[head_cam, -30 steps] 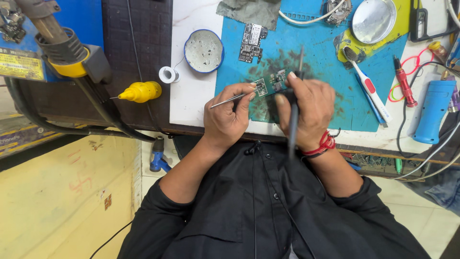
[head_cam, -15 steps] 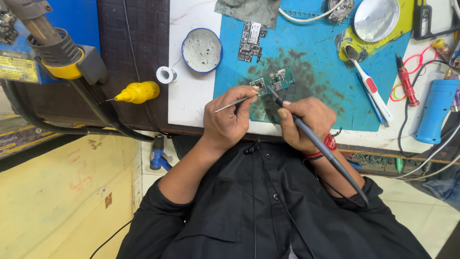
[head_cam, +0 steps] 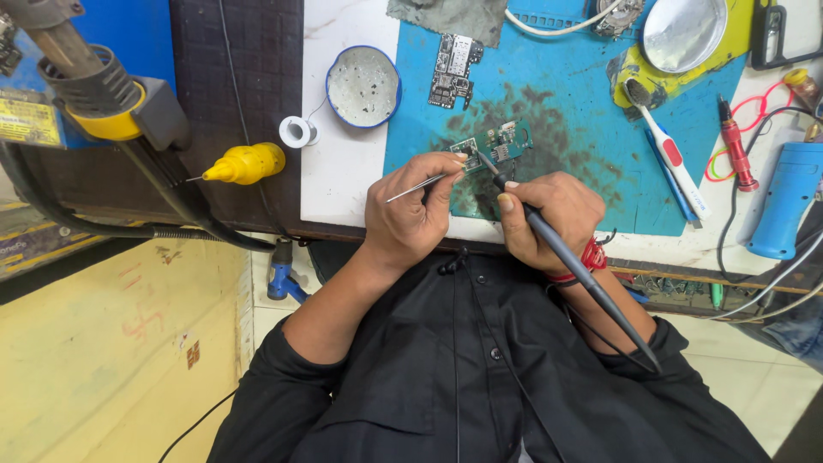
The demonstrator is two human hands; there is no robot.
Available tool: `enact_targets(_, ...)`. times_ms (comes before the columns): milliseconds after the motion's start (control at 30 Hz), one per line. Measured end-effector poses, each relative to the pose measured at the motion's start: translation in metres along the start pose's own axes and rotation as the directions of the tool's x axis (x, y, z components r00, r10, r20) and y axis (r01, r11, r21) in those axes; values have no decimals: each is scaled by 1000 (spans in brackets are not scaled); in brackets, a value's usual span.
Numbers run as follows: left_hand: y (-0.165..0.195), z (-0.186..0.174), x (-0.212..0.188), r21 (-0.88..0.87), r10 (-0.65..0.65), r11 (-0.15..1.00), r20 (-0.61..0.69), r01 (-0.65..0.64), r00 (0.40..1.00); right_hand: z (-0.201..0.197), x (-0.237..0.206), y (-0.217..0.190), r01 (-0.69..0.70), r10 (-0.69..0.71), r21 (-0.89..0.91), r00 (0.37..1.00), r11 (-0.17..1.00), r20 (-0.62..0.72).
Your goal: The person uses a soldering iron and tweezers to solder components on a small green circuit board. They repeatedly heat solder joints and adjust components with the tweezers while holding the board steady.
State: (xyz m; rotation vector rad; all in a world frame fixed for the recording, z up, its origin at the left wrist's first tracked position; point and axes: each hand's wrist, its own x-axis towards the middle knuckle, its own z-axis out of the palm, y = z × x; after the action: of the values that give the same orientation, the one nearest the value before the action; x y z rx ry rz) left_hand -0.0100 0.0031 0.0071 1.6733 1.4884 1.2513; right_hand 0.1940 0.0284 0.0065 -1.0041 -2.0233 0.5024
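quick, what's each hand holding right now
left hand: closed on thin metal tweezers
right hand: closed on dark pen-shaped soldering iron, tip at small green circuit board

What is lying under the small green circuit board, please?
The small green circuit board rests on the blue mat, darkly stained around it. Anything directly beneath the board is covered.

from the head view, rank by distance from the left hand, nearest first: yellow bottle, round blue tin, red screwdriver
From the left hand:
1. Round blue tin, just above it.
2. Yellow bottle, out to its left.
3. Red screwdriver, far right, beyond the right hand.
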Motion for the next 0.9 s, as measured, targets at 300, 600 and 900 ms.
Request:
enact_targets(300,2,-1,-1,0,-13,1000,3,13,1000,0,1,0,-4,4,2,1000,1000,-4)
enact_targets(600,2,-1,0,-10,-20,1000,8,20,1000,-1,1,0,-7,7,-3,1000,1000,-3)
enact_targets(900,2,1,1,-7,-23,1000,6,23,1000,-3,2,-1,-9,9,-3,1000,1000,4)
